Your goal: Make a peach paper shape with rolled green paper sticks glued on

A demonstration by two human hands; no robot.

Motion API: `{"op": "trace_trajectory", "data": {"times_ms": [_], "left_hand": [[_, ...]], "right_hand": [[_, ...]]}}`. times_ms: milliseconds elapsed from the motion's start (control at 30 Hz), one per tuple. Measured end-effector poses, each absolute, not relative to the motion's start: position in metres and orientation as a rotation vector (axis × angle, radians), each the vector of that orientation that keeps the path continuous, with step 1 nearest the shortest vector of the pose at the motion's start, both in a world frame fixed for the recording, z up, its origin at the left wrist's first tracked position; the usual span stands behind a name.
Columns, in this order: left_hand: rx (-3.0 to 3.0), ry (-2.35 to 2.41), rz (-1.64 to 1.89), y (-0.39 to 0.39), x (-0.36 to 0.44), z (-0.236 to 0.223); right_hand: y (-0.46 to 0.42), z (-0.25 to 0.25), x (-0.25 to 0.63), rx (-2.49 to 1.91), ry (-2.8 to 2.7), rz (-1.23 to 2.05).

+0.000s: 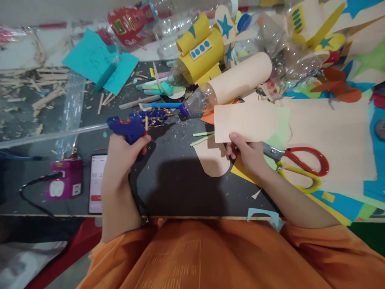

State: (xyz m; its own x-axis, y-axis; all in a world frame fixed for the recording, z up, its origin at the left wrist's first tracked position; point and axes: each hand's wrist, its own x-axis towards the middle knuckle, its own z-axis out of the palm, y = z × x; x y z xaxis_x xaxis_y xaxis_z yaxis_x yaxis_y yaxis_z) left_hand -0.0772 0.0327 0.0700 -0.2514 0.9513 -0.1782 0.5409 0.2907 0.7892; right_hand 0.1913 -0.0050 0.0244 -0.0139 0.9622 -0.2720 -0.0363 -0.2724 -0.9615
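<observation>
My left hand is wrapped round the handle of a blue hot glue gun, its nozzle pointing right. A long clear glue stick runs out of its back end. In my right hand is a cream paper strip, pinched at its lower edge between thumb and fingers. Just beyond the strip lies a plastic bottle wrapped in cream paper, its purple cap near the gun's tip. Beneath the strip, a rounded cream paper piece rests on the dark table.
Scissors with red and yellow handles lie beside my right wrist on cream sheets. A phone and a purple power adapter sit left. Behind are a yellow-wrapped bottle, a teal sheet and wood scraps.
</observation>
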Motion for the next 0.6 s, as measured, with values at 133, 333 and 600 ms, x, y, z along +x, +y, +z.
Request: {"op": "trace_trajectory", "data": {"times_ms": [133,333,600], "left_hand": [[1.107,1.933,0.811,0.035,-0.083,0.073],[1.179,2.105,0.596,0.036,-0.089,0.064],[1.719,2.215,0.336,0.033,-0.086,0.071]], "right_hand": [[-0.002,0.021,0.193,-1.385,-1.015,1.390],[0.001,0.020,0.194,-1.411,-1.000,1.388],[0.001,0.022,0.193,-1.392,-0.982,1.381]]}}
